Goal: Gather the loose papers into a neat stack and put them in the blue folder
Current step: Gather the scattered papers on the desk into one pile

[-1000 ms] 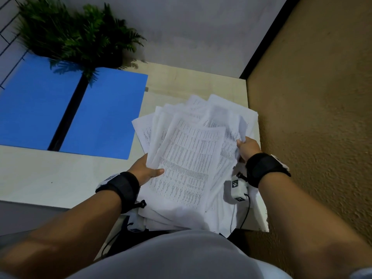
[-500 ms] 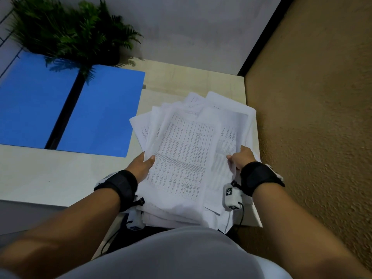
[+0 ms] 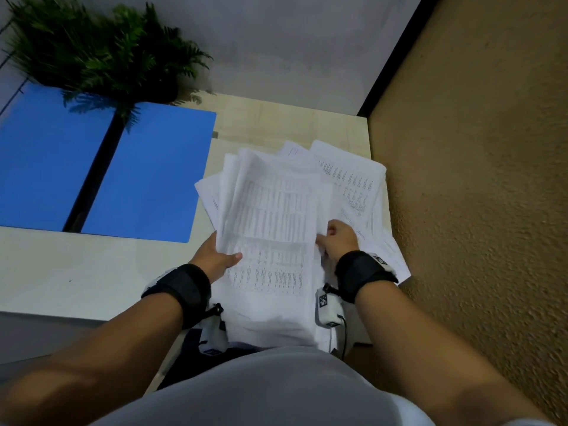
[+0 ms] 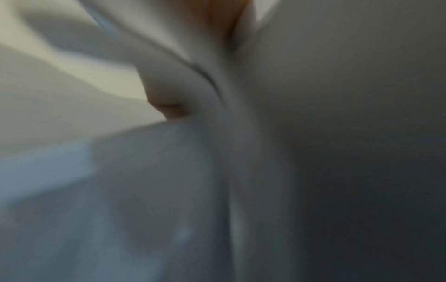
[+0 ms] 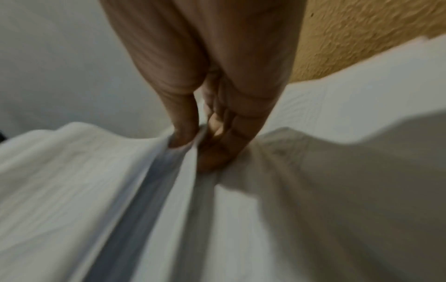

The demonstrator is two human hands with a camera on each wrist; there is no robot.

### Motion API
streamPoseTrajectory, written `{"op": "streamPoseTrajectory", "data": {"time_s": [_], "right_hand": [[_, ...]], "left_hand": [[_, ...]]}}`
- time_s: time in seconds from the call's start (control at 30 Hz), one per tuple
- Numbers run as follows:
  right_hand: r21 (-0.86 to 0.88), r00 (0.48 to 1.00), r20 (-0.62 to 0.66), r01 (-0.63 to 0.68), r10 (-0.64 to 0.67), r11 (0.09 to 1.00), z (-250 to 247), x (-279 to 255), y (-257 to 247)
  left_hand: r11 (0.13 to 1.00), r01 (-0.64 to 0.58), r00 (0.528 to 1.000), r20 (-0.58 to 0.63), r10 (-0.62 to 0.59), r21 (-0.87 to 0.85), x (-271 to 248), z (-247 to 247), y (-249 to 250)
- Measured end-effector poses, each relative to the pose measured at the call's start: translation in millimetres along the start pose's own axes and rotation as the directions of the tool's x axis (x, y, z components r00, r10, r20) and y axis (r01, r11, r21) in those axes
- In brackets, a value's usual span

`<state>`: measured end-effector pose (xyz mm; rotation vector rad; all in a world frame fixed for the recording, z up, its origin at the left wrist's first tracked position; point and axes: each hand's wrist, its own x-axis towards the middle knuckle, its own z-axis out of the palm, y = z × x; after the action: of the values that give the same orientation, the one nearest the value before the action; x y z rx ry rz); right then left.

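Observation:
A loose pile of printed white papers [image 3: 270, 229] is held above the table's right end. My left hand [image 3: 216, 256] grips the pile's left edge, thumb on top and fingers hidden beneath. My right hand [image 3: 336, 238] pinches sheets at the pile's right edge; in the right wrist view its fingers [image 5: 217, 133] curl into the folded papers [image 5: 120, 190]. More sheets [image 3: 353, 186] lie fanned on the table to the right. The blue folder [image 3: 147, 176] lies open and flat at the left. The left wrist view is blurred, with papers [image 4: 169, 190] close to the lens.
A potted fern [image 3: 101, 53] stands at the back left, overhanging the folder. The pale wooden table [image 3: 61, 272] ends at the right beside a textured ochre wall [image 3: 476, 179]. A grey wall rises behind.
My right hand has slid left along the pile's right edge, drawing the upper sheets into a narrower bundle. The left hand keeps its grip at the left edge.

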<state>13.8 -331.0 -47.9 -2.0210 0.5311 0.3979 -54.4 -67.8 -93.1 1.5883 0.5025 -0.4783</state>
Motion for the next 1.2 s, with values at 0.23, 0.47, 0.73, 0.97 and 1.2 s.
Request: {"op": "streamPoseTrajectory", "data": {"time_s": [0.23,0.47,0.73,0.97,1.2], "right_hand": [[-0.219,0.992,-0.108,-0.081,0.059,0.972,-62.5,33.7,18.4],[0.232,0.985,-0.094,-0.121,0.146,0.965,-50.6,31.8,36.2],[-0.038,0.903,-0.402,0.15,-0.153,0.988,-80.0,1.4,-3.3],[-0.145,0.617,-0.654,0.465,-0.438,0.873,-134.4,-33.7,-58.0],[-0.027,0.653,-0.599,0.561,-0.462,0.828,-104.8,-56.2,-80.0]], "left_hand": [[0.997,-0.024,0.996,-0.089,0.018,-0.078,-6.9,-16.0,-3.5],[0.997,-0.029,0.997,-0.07,0.024,-0.065,1.3,-12.3,-8.5],[0.996,-0.014,0.996,-0.088,0.006,-0.089,7.7,-10.8,-12.4],[0.995,-0.022,0.997,-0.079,0.015,-0.098,9.3,-7.5,-11.4],[0.997,-0.066,0.991,-0.12,0.061,-0.039,0.7,4.5,-1.9]]}}
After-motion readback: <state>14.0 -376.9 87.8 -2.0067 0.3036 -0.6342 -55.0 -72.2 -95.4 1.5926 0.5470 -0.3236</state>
